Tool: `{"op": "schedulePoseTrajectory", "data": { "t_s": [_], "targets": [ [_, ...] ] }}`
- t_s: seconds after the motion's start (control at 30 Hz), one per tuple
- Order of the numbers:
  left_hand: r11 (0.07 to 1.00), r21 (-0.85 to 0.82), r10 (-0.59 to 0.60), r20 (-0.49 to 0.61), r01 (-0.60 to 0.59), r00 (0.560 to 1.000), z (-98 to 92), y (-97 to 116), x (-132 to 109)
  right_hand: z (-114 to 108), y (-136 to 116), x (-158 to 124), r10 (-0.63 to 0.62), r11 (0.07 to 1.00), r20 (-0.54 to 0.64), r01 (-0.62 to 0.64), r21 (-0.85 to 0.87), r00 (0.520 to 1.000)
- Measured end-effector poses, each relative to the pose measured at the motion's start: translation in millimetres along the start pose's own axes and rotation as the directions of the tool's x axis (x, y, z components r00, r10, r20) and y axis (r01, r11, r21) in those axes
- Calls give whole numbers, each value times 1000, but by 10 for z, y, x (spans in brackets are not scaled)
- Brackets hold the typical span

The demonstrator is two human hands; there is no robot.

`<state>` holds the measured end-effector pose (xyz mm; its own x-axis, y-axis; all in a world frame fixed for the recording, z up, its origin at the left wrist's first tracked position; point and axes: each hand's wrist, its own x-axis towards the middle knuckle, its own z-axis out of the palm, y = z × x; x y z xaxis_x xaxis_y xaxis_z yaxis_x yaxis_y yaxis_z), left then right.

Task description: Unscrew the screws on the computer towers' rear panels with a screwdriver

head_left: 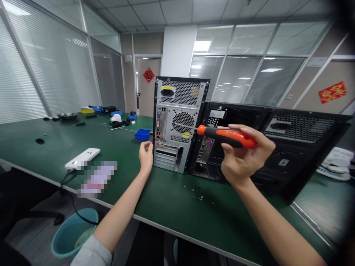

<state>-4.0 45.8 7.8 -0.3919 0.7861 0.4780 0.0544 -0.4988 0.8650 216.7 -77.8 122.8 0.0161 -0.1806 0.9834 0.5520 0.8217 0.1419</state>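
Note:
My right hand [244, 155] is wrapped round the orange and black handle of a screwdriver [227, 136]. Its thin shaft points left, in front of the round fan grille [183, 122] on the back of a grey computer case [177, 101]. I cannot tell whether the tip touches the metal. My left hand [146, 155] is closed, its fingers curled beside the lower left edge of that case; what they hold, if anything, is hidden. The case stands upright, with a power socket at the top and slot covers at the bottom.
A second, black computer case [280, 155] stands open at the right. Several small screws [201, 198] lie on the green table [172, 199] in front. A blue tray [142, 134], a white power bank-like device [82, 159] and a blurred-out flat object [98, 179] are leftward. A teal bucket [59, 238] stands below.

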Motion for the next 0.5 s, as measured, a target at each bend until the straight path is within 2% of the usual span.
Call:
{"op": "schedulePoseTrajectory", "data": {
  "t_s": [0.13, 0.23, 0.37, 0.5],
  "targets": [
    [999, 30, -11, 66, 9, 998, 19, -72, 42, 225, 72, 88, -169, 983, 115, 175, -46, 979],
    [999, 35, 7, 152, -12, 988, 16, -95, 56, 415, 74, 151, -369, 916, 154, 387, -105, 916],
    [999, 19, 42, 227, -47, 973, 5, -73, 50, 693, 42, 221, -460, 872, 212, 484, -75, 862],
    [998, -14, 55, 218, -54, 974, 26, 24, 92, 927, 52, 263, -552, 827, 224, 562, 23, 803]
  ]
}}
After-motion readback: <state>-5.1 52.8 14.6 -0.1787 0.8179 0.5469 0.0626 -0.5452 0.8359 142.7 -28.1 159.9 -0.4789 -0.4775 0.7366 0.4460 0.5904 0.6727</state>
